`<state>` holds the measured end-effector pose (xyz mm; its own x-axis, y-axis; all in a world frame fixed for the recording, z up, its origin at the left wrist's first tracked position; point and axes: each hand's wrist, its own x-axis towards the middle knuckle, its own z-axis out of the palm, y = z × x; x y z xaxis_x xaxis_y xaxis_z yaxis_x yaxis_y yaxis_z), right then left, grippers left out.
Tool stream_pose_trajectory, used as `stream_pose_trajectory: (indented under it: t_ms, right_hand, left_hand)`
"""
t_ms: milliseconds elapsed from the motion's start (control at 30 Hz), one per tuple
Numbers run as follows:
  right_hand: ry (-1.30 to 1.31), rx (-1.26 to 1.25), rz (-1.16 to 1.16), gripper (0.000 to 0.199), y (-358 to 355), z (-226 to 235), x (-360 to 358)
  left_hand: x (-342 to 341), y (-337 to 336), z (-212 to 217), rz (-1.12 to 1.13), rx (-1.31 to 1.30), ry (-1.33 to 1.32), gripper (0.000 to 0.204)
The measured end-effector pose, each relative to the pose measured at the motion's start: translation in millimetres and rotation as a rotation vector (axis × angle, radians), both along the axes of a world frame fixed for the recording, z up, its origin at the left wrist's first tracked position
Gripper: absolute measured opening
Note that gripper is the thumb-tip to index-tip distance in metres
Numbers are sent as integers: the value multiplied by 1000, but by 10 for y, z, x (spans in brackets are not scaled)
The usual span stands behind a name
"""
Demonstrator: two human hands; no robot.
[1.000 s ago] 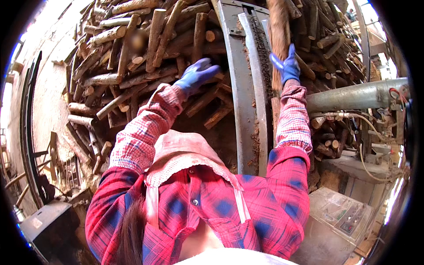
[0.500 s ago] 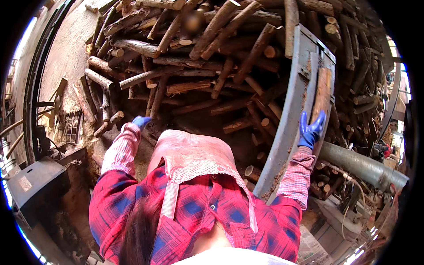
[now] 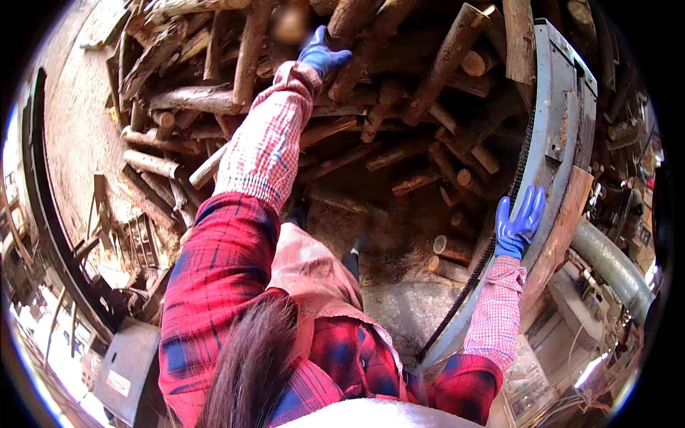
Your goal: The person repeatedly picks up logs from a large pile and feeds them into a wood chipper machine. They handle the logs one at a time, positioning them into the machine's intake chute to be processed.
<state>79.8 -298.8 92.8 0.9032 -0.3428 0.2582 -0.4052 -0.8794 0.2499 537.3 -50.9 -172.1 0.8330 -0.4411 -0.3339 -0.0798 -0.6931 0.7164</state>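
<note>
My left hand (image 3: 322, 54), in a blue glove, is stretched far forward to the wood pile. It is at the lower end of a thick log (image 3: 351, 23), thumb and fingers apart; whether it bears on the bark I cannot tell. At right, my right hand (image 3: 519, 222), also blue-gloved, lies with fingers extended over the grey metal conveyor trough (image 3: 546, 153). A long reddish-brown log (image 3: 567, 225) lies along the trough's outer side, just right of that hand, which is not wrapped around it.
Many stacked logs (image 3: 442, 64) fill the far side, their ends pointing various ways. A dark chain (image 3: 524, 153) runs along the trough's inner edge. A round metal pipe (image 3: 614, 260) is at right. Short logs (image 3: 449, 258) lie on the floor; a grey metal box (image 3: 128, 371) stands lower left.
My left hand has swung from beside my waist up to the pile. The trough's log now lies nearer me, alongside my right hand rather than beyond it. The whole view has shifted.
</note>
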Motion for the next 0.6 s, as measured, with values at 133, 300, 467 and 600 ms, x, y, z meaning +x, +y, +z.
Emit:
stream_pose_trajectory:
  t_ms: [133, 300, 467, 600]
  right_hand:
    - [18, 0, 6, 61, -51, 5, 141]
    - [-15, 20, 42, 60, -39, 20, 159]
    - [-51, 53, 17, 67, 61, 77, 68]
    - [-164, 100, -4, 78, 336, 147, 34]
  left_hand:
    - [613, -159, -532, -71, -503, 245, 106]
    - [458, 110, -518, -165, -761, 214, 85]
    - [-168, 1217, 373, -354, -305, 394, 71]
    - [-1342, 1679, 667, 40, -622, 938, 55]
